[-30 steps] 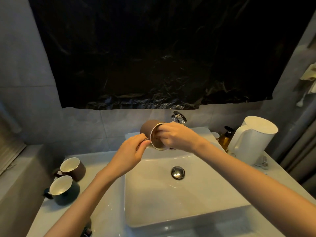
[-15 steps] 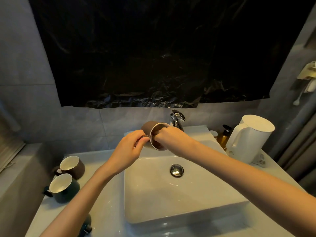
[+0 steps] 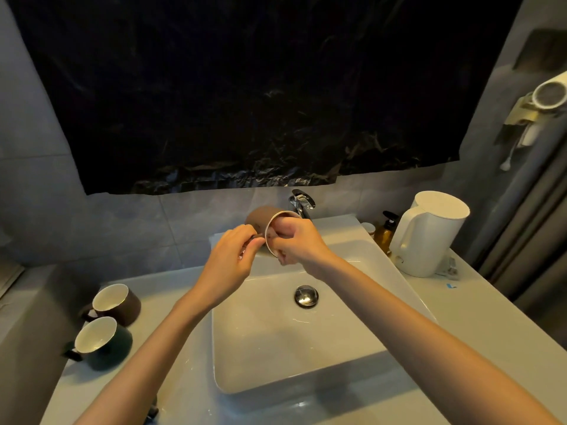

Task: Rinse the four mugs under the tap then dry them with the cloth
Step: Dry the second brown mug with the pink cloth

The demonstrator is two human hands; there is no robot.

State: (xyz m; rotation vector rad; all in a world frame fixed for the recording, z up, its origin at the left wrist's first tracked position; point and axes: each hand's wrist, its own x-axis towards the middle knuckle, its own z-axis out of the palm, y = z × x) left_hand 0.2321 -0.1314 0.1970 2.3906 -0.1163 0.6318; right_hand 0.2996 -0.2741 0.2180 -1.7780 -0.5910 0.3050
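Observation:
A brown mug point(image 3: 260, 218) lies tipped on its side over the back of the white basin point(image 3: 276, 348), just left of the chrome tap point(image 3: 302, 204). My left hand point(image 3: 230, 262) pinches its handle. My right hand point(image 3: 296, 243) has fingers curled over the rim and into the mug's mouth. No running water shows. Another brown mug point(image 3: 115, 303) and a dark green mug point(image 3: 101, 342) stand upright on the counter at the left. A dark object point(image 3: 153, 411) peeks out under my left forearm. No cloth is in view.
A white kettle point(image 3: 429, 234) and an amber pump bottle point(image 3: 387, 233) stand on the counter right of the basin. The chrome drain plug point(image 3: 306, 296) sits in the basin. Black plastic sheeting point(image 3: 260, 87) covers the wall above. A hair dryer point(image 3: 549, 95) hangs at the right.
Both hands and the brown mug stay by the tap; the right hand's fingers have shifted slightly on the rim.

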